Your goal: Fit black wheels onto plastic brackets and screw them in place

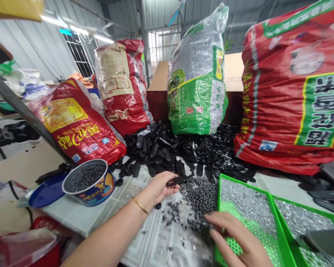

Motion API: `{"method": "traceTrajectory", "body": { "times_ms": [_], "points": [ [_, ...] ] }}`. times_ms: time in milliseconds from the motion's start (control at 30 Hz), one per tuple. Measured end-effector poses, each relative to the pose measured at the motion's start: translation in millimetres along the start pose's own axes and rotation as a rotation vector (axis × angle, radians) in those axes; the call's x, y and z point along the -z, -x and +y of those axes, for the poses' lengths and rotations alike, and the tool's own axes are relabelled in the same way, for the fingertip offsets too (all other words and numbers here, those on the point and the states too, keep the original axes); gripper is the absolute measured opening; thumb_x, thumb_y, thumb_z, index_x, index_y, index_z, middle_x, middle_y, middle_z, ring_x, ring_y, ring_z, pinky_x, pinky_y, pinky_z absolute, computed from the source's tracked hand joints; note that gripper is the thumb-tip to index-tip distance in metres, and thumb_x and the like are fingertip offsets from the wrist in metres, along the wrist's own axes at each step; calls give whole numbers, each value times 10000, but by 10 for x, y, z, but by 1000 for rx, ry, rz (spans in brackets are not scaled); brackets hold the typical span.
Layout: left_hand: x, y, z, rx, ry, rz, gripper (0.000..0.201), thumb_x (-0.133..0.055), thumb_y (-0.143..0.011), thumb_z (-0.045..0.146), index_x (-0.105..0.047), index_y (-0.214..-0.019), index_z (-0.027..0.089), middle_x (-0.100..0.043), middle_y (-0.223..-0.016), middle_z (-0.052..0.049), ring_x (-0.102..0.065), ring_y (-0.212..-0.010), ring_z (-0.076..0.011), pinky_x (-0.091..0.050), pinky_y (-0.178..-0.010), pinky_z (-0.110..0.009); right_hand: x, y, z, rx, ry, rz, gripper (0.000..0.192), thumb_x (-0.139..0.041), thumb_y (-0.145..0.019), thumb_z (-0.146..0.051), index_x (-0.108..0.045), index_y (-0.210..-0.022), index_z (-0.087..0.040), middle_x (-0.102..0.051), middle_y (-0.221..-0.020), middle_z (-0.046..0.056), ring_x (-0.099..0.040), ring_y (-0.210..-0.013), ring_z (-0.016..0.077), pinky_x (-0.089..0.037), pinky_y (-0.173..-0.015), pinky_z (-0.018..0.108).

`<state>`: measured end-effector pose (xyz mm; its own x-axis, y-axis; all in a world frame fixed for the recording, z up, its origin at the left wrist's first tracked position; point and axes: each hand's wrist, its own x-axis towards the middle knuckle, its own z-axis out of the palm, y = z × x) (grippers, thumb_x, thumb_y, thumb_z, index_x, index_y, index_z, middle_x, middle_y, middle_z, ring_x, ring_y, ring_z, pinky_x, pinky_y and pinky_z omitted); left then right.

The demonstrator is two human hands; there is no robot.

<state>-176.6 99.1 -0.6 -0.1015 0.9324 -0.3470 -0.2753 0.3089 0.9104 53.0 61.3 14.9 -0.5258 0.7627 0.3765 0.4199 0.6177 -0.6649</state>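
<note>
My left hand (160,187), with a gold bangle on the wrist, pinches a long black plastic part (179,180) at the near edge of a big heap of the same black parts (183,148). My right hand (236,237) lies flat, fingers spread to the left, over a mound of tiny dark pieces (197,196) and the rim of a green perforated tray (233,207). That tray carries small silvery pieces. Printed paper (161,237) covers the table under both hands.
A round tin (87,181) of small dark pieces sits left, beside a blue lid (46,193). A second green tray (308,222) lies at right. Full woven sacks stand behind: red (78,126), red (122,85), green (197,74), large red (295,89).
</note>
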Motion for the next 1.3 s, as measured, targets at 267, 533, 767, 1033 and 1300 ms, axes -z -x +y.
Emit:
{"method": "traceTrajectory", "body": {
  "times_ms": [267, 533, 767, 1033, 1300],
  "points": [
    [212, 745, -158, 226, 237, -220, 279, -543, -761, 416, -564, -764, 138, -512, -579, 5, -529, -450, -120, -461, -449, -258, -417, -344, -123, 256, 258, -163, 268, -459, -856, -173, -582, -1086, -238, -593, -1084, 92, -547, -999, 221, -492, -821, 404],
    [296, 1177, -470, 30, 723, -86, 525, -473, -814, 538, -520, -1138, 127, -588, -1094, -133, -553, -1028, -241, -411, -920, -373, -1095, 63, -508, -538, -683, -320, 224, -492, -833, -403, -543, -805, -187, -543, -635, -14, -521, -581, 131, -427, -575, 262],
    [261, 1157, -598, 12, 708, 185, 160, -594, -779, 230, -564, -919, 158, -636, -853, -49, -620, -856, -198, -488, -718, -288, -1040, -74, -478, -502, -561, -424, 296, -442, -853, -449, -548, -768, -186, -571, -680, 1, -532, -643, 146, -400, -612, 264],
    [389, 1150, -599, 114, 551, 190, 166, -571, -795, 312, -518, -854, 167, -594, -829, -22, -586, -605, -129, -476, -589, -275, -812, -588, 16, -150, 669, -285, 202, -433, -859, -236, -628, -876, -188, -609, -856, 77, -553, -839, 230, -401, -713, 317],
    [364, 1169, -551, 177, 486, 116, 112, -573, -767, 178, -501, -850, 155, -602, -874, -47, -596, -627, -129, -478, -622, -277, -877, -651, 20, -197, 643, -298, 144, -461, -794, -161, -604, -785, -167, -625, -832, 84, -571, -811, 227, -400, -663, 311]
  ]
}}
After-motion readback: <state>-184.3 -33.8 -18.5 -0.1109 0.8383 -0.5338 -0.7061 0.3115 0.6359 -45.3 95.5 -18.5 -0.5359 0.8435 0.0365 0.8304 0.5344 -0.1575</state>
